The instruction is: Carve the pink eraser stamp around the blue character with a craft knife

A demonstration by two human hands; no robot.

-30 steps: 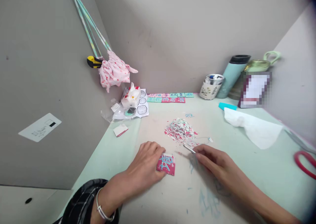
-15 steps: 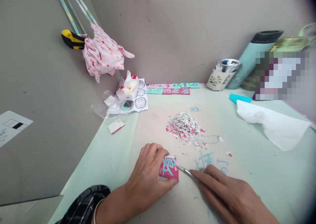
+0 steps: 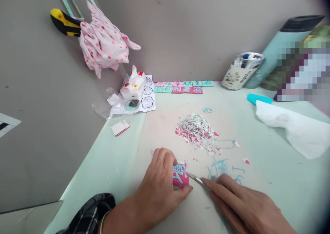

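My left hand (image 3: 162, 186) grips a small red square tile (image 3: 182, 181) between thumb and fingers on the work sheet. Its face bears a carved character in pale blue and white; the left part is hidden under my fingers. Closed around a slim metal craft knife (image 3: 198, 179), my right hand (image 3: 239, 199) keeps the blade tip at the tile's right edge. Just beyond, a heap of red and white shavings (image 3: 197, 131) lies on the sheet, with a few loose scraps to its right.
Two rows of finished character tiles (image 3: 180, 87) line the wall. A tissue pack (image 3: 133, 84) and spare tiles (image 3: 120, 128) are at left; a pen jar (image 3: 241, 72), teal bottle (image 3: 283, 52) and white tissue (image 3: 296, 131) at right. A pink cloth bag (image 3: 103, 41) hangs on the left.
The whole view has shifted a little, with the desk items at right sliding rightward. The tile looks slightly turned in my left hand, and the knife tip stays by its right edge.
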